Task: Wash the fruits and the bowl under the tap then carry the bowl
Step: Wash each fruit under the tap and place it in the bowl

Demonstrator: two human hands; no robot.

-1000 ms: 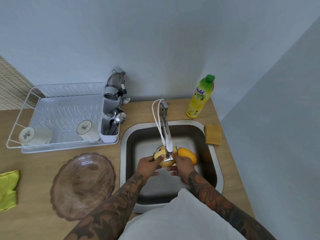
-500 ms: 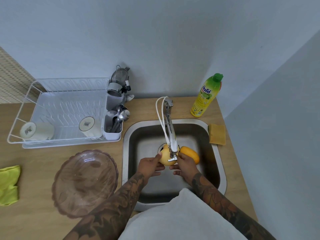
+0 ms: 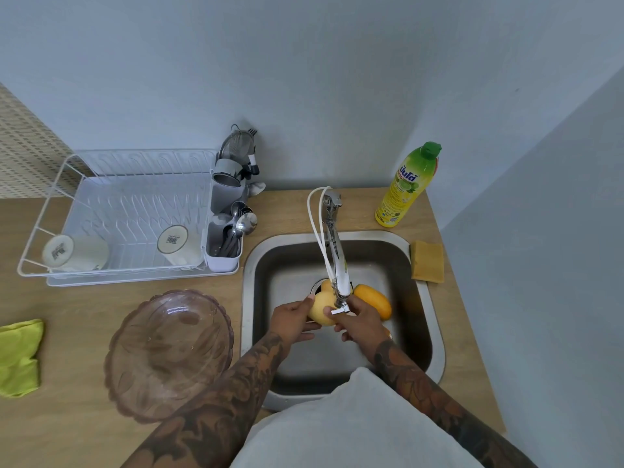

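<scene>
Fruit-washing step in hand: a yellow fruit (image 3: 320, 310) is grasped by the left hand (image 3: 291, 322) and right hand (image 3: 358, 324) under the tap (image 3: 337, 261).

Orange fruit (image 3: 373, 300) lies in the sink (image 3: 248, 298); rinsing it is judged next. The bowl (image 3: 169, 352) waits unwashed just left, the tap leaving little room.

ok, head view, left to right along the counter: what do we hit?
green cloth → glass bowl → sink → yellow sponge
</scene>
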